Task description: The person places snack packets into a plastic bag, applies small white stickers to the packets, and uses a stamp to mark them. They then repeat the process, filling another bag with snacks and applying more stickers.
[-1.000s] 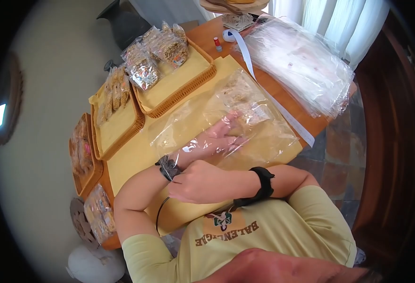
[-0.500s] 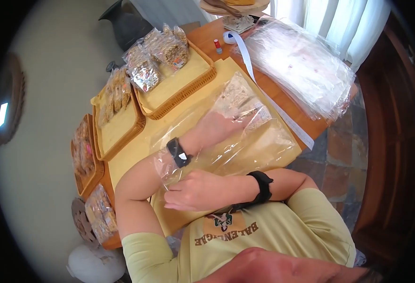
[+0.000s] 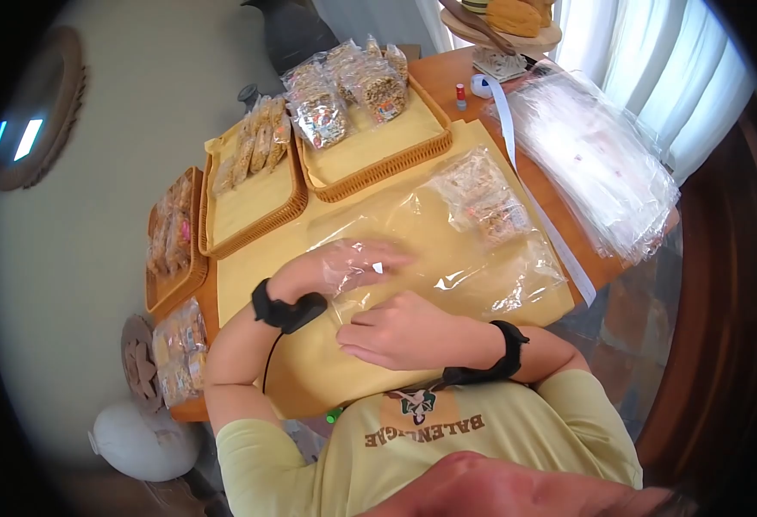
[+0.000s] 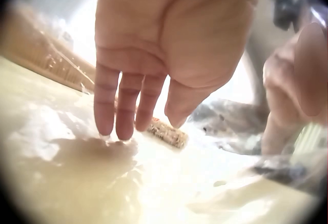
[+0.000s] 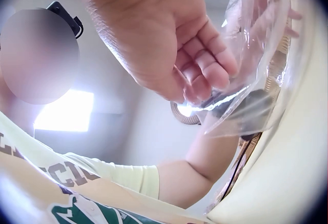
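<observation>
Bagging snack packs (image 3: 497, 221), we judge | left hand (image 3: 351, 265): grip apart, fingers straight under film of the clear bag (image 3: 469, 280) | right hand (image 3: 400, 332): grip pinching its edge | packs inside, far end | next calls for easing left hand out

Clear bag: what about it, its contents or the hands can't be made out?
- Head view: any print on the snack pack inside the clear bag; too small, under shiny film.
- Left wrist view: part of the grainy bar; hidden behind the left hand.
- Left wrist view: part of the right hand; cut off at right.
- Right wrist view: left hand's outline; blurred through film.
</observation>
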`<state>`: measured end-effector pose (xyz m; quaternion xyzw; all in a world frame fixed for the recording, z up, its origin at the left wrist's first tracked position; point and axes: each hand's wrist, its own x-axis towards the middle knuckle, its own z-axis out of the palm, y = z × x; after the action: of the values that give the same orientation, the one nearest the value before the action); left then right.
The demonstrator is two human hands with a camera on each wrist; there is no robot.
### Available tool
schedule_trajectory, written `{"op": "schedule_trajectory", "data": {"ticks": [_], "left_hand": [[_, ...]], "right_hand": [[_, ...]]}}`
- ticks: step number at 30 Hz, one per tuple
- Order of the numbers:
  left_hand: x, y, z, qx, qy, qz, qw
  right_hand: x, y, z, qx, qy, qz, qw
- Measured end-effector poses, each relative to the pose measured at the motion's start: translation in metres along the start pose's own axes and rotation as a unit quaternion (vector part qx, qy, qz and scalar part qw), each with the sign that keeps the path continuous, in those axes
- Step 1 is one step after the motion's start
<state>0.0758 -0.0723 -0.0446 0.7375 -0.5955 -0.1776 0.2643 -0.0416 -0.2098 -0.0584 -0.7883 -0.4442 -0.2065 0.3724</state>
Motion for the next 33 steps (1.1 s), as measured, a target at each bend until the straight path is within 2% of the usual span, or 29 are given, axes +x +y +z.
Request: {"op": "schedule_trajectory", "data": {"ticks": [1,3,5,7,9,10,11,13,15,17,18,19,21,24,27,28,30,33], "left_hand": [[-0.014,0.005,-0.012,-0.104,-0.070,-0.079,0.989],[-0.032,0.013,-0.041,-0.032,-0.132,-0.200,0.970],[-0.044,0.013,-0.072,-0.073,-0.060,-0.294,0.951],[-0.043,0.019,-0.103,-0.046,0.015,-0.416,0.908],[-0.028,0.005,-0.121,0.045,0.099,-0.457,0.883],[-0.021,-0.015,-0.125,0.152,0.141,-0.391,0.897],[-0.013,-0.041,-0.124,0.257,0.181,-0.319,0.894],[0.007,-0.089,-0.117,0.380,0.253,-0.148,0.877],[0.036,-0.100,-0.114,0.396,0.215,-0.252,0.857],[0.047,-0.126,-0.113,0.419,0.206,-0.250,0.848],[0.053,-0.138,-0.114,0.442,0.193,-0.248,0.840],[0.059,-0.139,-0.118,0.441,0.191,-0.245,0.842],[0.066,-0.140,-0.125,0.468,0.114,-0.308,0.821],[0.068,-0.132,-0.128,0.476,0.115,-0.332,0.806],[0.064,-0.151,-0.132,0.486,0.104,-0.332,0.802],[0.063,-0.143,-0.132,0.488,0.102,-0.331,0.801],[0.054,-0.127,-0.133,0.418,0.127,-0.307,0.845],[0.023,-0.061,-0.120,0.434,0.268,-0.240,0.826]], "right_hand": [[0.000,0.000,0.001,-0.019,-0.016,0.001,1.000],[0.000,-0.002,-0.001,-0.038,-0.042,0.005,0.998],[0.001,-0.004,-0.003,-0.056,-0.066,0.011,0.996],[0.003,-0.003,-0.007,-0.059,-0.086,-0.006,0.995],[0.006,0.000,-0.011,-0.062,-0.096,-0.016,0.993],[0.007,0.001,-0.012,-0.063,-0.107,-0.024,0.992],[0.009,0.002,-0.011,-0.065,-0.110,-0.026,0.991],[0.010,0.005,-0.009,-0.047,-0.106,-0.028,0.993],[0.012,0.005,-0.011,-0.038,-0.129,-0.021,0.991],[0.009,0.008,-0.010,-0.029,-0.149,-0.010,0.988],[0.006,0.011,-0.007,-0.020,-0.124,-0.015,0.992],[0.003,0.014,-0.005,-0.010,-0.099,-0.019,0.995],[0.003,0.015,-0.006,0.003,-0.086,-0.019,0.996],[0.002,0.013,-0.008,0.002,-0.087,-0.026,0.996],[0.002,0.014,-0.008,-0.007,-0.100,-0.025,0.995],[0.001,0.014,-0.008,0.001,-0.098,-0.019,0.995],[0.001,0.015,-0.008,-0.012,-0.096,-0.019,0.995],[0.001,0.013,-0.011,-0.018,-0.090,-0.017,0.996]]}}
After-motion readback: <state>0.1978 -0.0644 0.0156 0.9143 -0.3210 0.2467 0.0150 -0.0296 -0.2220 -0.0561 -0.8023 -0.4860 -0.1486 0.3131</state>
